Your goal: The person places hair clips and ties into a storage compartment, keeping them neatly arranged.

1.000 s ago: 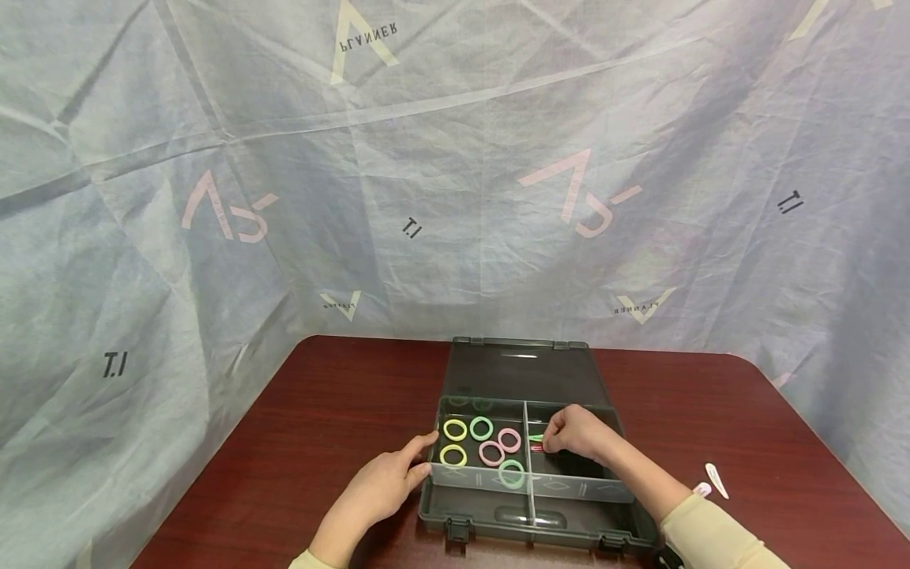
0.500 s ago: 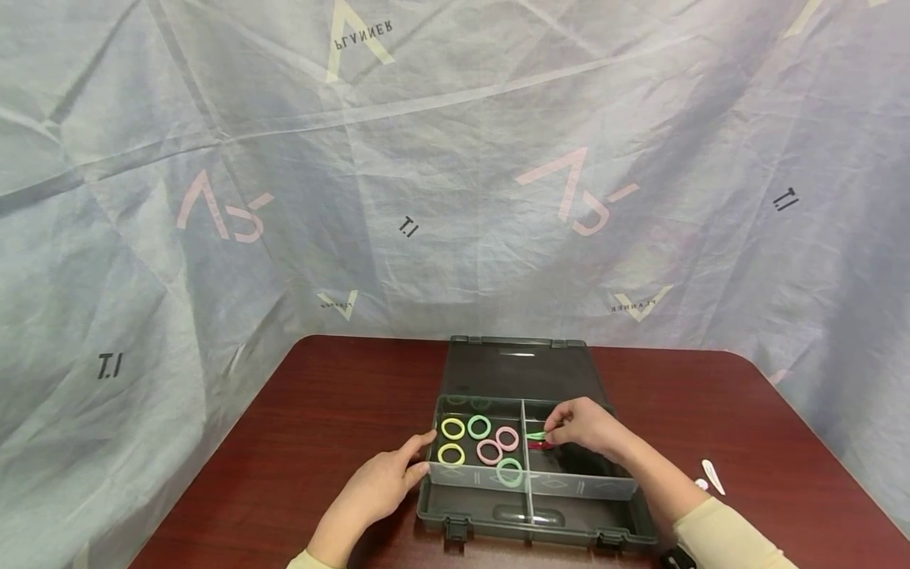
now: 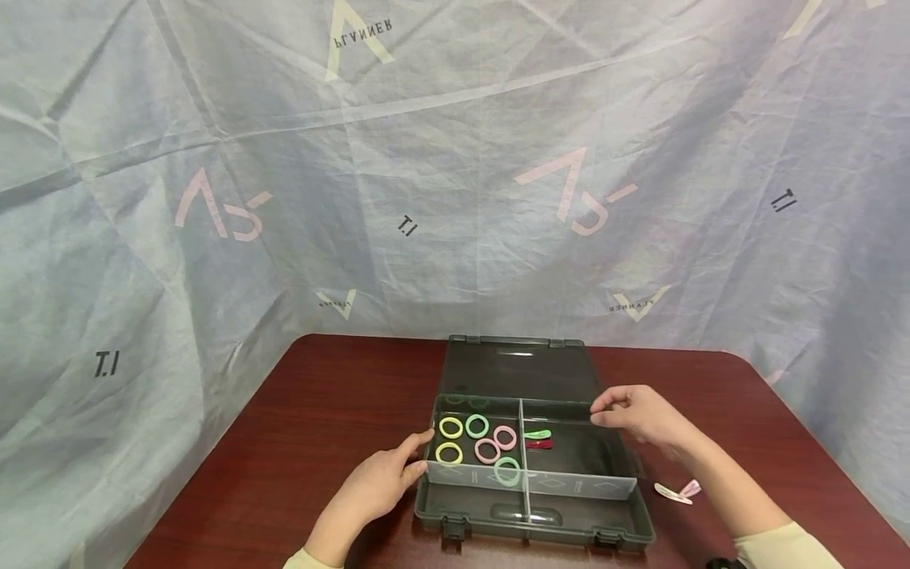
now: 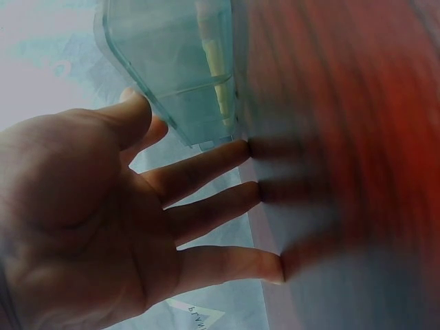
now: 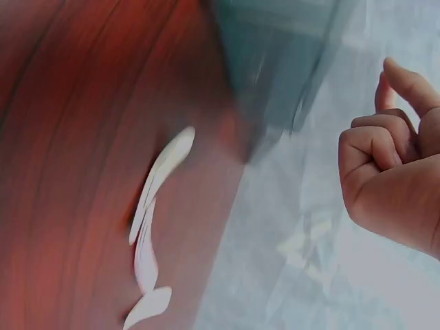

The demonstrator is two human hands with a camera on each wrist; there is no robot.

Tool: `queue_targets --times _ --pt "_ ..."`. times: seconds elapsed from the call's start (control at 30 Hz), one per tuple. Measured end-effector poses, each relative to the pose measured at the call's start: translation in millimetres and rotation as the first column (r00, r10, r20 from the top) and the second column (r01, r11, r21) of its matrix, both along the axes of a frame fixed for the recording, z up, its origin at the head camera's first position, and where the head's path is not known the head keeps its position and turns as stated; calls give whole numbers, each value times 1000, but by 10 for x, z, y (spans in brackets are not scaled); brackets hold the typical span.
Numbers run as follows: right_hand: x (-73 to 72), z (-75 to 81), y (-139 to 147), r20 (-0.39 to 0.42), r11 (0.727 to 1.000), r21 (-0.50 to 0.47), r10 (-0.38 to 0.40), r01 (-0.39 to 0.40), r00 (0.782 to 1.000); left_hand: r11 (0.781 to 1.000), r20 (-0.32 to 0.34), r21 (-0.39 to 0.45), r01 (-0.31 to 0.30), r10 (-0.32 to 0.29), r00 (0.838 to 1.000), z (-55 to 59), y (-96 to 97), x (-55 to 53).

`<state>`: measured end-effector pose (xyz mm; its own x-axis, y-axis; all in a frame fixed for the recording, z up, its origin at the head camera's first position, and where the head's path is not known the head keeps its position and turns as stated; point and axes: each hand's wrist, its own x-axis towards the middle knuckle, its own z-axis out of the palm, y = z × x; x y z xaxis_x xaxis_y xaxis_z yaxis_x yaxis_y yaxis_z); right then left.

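Note:
A dark see-through divided storage box (image 3: 536, 518) lies with its lid (image 3: 522, 367) folded back. My left hand (image 3: 377, 484) rests at the box's left wall, thumb and forefinger touching it; the other fingers stretch down to the tabletop in the left wrist view. Off the box's right side, my right hand (image 3: 643, 416) is raised, fingers loosely bent, nothing visible in them. Below the divider's right, a green hair clip (image 3: 537, 435) and a red hair clip (image 3: 538, 445) lie in the back right compartment. A white hair clip (image 5: 165, 165) and a pink hair clip (image 5: 146, 258) lie on the table.
Yellow, green and pink hair ties, such as this yellow one (image 3: 451, 428), lie in the back left compartment. A clear divider strip (image 3: 579, 484) separates the front compartments. The box stands on a dark red wooden table (image 3: 320, 395) with a printed grey cloth (image 3: 455, 158) behind.
My right hand has let go of the hair clips in the back right compartment and moved right, out past the box's edge. The left hand has stayed at the left wall.

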<state>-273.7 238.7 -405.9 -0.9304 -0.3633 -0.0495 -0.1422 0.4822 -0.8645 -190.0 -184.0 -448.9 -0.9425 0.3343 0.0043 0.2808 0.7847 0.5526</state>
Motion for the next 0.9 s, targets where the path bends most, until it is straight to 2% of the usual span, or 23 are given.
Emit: queue_targets --times 0.27,0.47,0.6,0.7,0.9 --pt "55 -41 482 26 996 37 -84 83 996 1000 14 2 -5 5 1000 17 -39 -2" --pt "65 -234 911 39 988 129 -93 88 995 1000 13 -10 -4 4 1000 12 -42 -7" --pt "97 -340 1164 87 985 127 -129 117 988 1000 21 -1 -1 1 1000 14 -42 -6" --pt "134 -389 1291 115 979 145 -158 140 981 1000 24 4 1 -1 1000 12 -38 -6" --pt "194 -444 1380 110 968 177 -198 177 974 1000 23 6 3 -3 1000 -2 -33 -2"
